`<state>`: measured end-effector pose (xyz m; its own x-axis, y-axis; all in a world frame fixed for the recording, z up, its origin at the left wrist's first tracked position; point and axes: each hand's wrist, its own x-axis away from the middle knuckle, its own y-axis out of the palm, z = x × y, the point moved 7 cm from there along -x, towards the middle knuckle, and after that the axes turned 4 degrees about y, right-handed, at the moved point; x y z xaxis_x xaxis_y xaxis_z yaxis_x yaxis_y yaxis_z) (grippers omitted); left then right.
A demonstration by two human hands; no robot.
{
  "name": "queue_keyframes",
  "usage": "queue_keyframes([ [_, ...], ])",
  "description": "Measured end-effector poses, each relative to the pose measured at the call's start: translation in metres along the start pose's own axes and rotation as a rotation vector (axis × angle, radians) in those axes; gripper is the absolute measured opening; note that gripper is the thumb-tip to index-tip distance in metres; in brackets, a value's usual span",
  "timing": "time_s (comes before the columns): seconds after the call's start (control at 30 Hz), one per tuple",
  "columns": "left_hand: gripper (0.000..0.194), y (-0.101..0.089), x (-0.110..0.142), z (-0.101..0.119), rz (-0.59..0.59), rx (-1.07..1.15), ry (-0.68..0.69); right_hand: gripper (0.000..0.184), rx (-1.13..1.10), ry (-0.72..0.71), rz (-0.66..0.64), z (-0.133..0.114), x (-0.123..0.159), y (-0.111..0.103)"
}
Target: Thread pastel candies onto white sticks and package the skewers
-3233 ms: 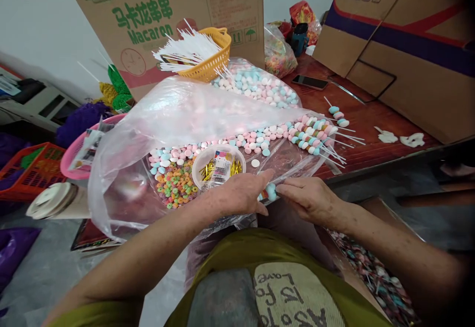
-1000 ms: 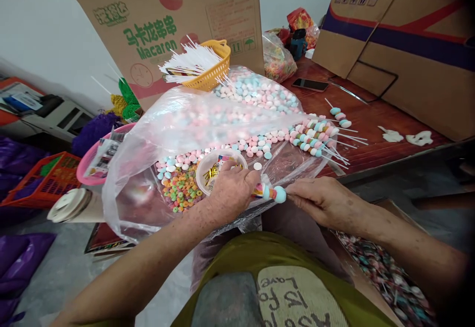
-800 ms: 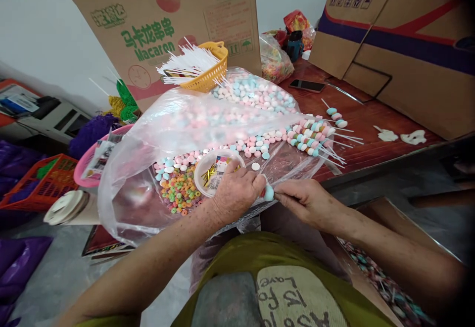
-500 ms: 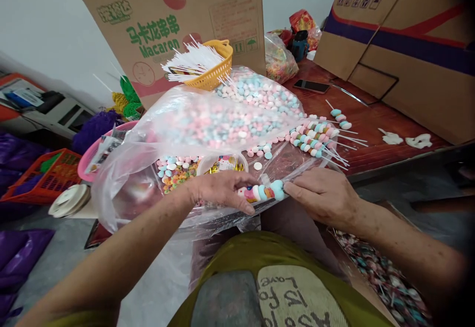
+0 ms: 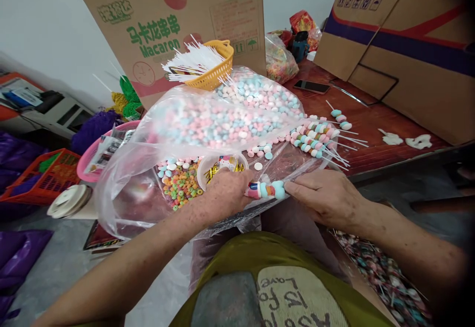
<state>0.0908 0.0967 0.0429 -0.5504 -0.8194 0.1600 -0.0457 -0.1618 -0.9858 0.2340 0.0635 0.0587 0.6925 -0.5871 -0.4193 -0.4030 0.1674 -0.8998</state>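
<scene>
Reddish table point(image 5: 382, 119), loose candies point(image 5: 255, 151) — both hands point(image 5: 228, 191) point(image 5: 324, 193), one candy skewer point(image 5: 267, 190) held

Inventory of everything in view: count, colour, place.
candy skewer: 1, mostly blue, between the hands
stacked skewers: several, pastel and brown, right
lone skewer: 1, blue and pink, beyond stack
pastel candies: many, pink, white, blue, centre
ring candies: many, multicoloured, front left
plastic: uncounted, clear, around candies
tub: 1, white, beside rings
strips: several, gold, in tub
basket: 1, yellow, back
sticks: many, white, in basket
large cartons: 2, brown, back and right
phone: 1, black, back right
scraps: 2, white, right
basin: 1, pink, left
crate: 1, orange, left
bags: several, purple, far left
table: 1, reddish, centre
pieces: many, mixed, lower right
left hand: 1, bare, at skewer's left end
right hand: 1, bare, at skewer's right end
</scene>
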Motion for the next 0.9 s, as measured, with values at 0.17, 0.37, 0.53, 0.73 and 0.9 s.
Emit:
queue_keyframes([
  [0.17, 0.03, 0.007, -0.005, 0.008, -0.119, 0.372, 0.052, 0.021, 0.256, -0.243, 0.078, -0.023, -0.004, -0.006],
  [0.37, 0.036, 0.019, -0.016, 0.024, -0.236, 0.337, 0.131, 0.018, 0.093, -0.22, -0.088, -0.019, -0.015, 0.023],
  [0.53, 0.079, 0.003, -0.012, 0.006, -0.185, 0.498, 0.208, 0.018, -0.055, -0.142, -0.079, -0.004, -0.016, 0.031],
  [0.73, 0.023, -0.002, 0.007, -0.006, 0.035, -0.131, 0.018, 0.02, -0.205, 0.099, -0.198, 0.018, -0.016, 0.028],
  [0.9, 0.017, 0.009, 0.006, -0.002, 0.047, 0.026, -0.015, 0.021, -0.269, 0.101, -0.206, 0.018, -0.021, 0.019],
])
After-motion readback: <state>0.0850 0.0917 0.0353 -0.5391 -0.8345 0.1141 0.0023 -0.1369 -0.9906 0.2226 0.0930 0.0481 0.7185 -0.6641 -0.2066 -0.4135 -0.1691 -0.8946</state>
